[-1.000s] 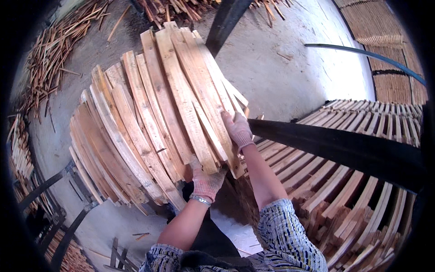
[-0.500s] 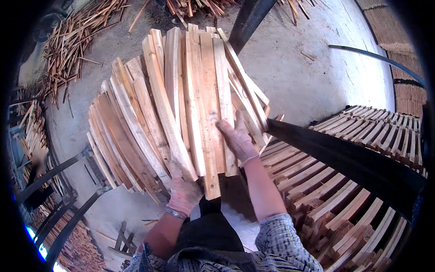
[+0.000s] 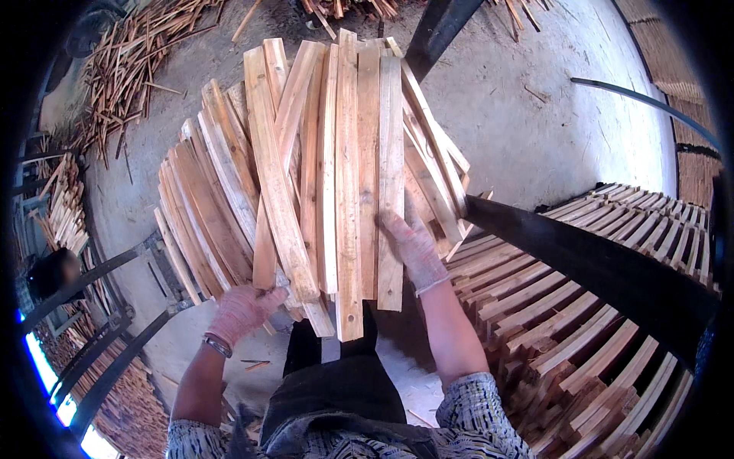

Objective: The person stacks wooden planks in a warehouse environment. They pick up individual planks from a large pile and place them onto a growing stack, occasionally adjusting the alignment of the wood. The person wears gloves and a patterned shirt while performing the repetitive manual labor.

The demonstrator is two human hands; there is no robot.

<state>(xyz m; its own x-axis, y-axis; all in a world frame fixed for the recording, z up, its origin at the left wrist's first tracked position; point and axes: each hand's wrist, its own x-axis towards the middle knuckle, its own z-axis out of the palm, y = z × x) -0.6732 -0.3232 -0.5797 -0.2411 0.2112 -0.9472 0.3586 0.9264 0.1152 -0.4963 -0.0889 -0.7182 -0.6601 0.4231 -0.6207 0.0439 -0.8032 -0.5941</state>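
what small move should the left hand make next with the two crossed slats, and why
The left hand should probably swing the under slat straighter: it slants beneath the upper slat, the two crossing, while the slats near the right hand lie roughly side by side. The left fingers are at its lower end.

This looks like a woodworking workshop or timber store: wooden boards (image 3: pixel 348 176) fill the middle of the frame, stacked slats (image 3: pixel 577 339) rise in layers at lower right, loose sticks (image 3: pixel 131 65) lie heaped at upper left, and a grey floor (image 3: pixel 520 138) stretches across the upper right.
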